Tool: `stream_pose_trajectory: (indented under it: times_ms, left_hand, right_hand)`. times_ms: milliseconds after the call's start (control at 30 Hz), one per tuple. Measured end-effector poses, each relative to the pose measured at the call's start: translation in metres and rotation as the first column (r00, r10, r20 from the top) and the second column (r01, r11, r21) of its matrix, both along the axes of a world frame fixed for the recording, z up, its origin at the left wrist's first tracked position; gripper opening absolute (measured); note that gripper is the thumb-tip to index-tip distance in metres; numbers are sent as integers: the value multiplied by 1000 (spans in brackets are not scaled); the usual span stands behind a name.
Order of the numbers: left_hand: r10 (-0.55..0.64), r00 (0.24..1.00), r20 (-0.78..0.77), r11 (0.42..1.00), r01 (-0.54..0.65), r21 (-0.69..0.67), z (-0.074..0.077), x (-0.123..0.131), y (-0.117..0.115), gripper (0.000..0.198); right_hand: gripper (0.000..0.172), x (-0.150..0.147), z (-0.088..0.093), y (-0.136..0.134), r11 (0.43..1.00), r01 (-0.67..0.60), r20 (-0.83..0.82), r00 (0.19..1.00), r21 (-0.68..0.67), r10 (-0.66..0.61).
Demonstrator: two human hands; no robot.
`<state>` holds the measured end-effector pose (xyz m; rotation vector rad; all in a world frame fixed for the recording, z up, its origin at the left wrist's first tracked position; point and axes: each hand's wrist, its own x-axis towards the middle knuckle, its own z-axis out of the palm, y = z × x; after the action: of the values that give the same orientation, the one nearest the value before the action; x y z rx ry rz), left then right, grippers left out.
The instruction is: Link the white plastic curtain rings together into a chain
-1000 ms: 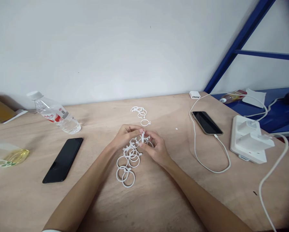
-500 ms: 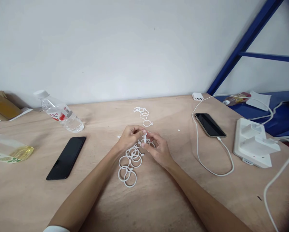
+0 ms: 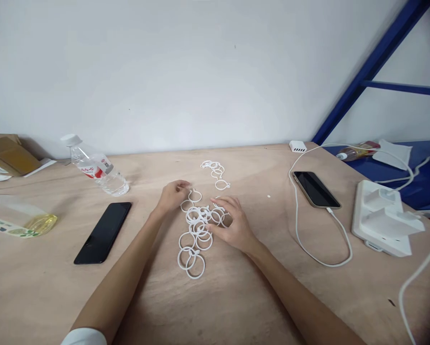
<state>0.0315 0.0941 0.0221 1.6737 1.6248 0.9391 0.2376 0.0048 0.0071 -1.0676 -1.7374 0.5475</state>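
Observation:
Several white plastic rings (image 3: 195, 266) with small tabs lie overlapping in a pile on the wooden table, between my hands and toward me. At the pile's far left side, my left hand (image 3: 174, 195) has its fingers curled in at the edge of one white plastic ring (image 3: 201, 196), seemingly pinching it; the fingertips are partly hidden. My right hand (image 3: 233, 224) is over the right side of the pile, thumb and fingers apart, with no ring gripped. Farther back lies a short string of similar rings (image 3: 222, 185).
On the left are a black phone (image 3: 103, 233), a tilted water bottle (image 3: 96, 167), a bottle with yellow liquid (image 3: 21, 223) and a cardboard box (image 3: 12, 155). On the right, a phone (image 3: 316, 189) on a white cable lies near a power strip (image 3: 366, 211) with plugged-in adapters.
My hands were together over the pile, fingers on a small white piece. They have parted: the left moved left to a ring, and the right opened over the pile.

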Motion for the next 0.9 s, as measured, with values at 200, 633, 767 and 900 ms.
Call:
stream_pose_trajectory:
  times_ms: [200,633,767,900]
  left_hand:
    - [-247,968,-44,968,244,-56,-3,16,-9,26]
    - [-194,940,-279,976,214,42,16,18,-16,14]
    - [-185,976,-118,973,199,116,28,35,-25,20]
    - [-367,929,44,930,364,53,30,50,-35,23]
  right_hand:
    - [18,2,-7,8,947,319,-66,945,-32,-321]
    - [15,3,-9,11,926,356,-58,929,-124,-365]
    - [20,3,-6,8,953,258,-158,946,-158,-283]
    - [27,2,-6,6,975,110,-256,953,-195,-159]
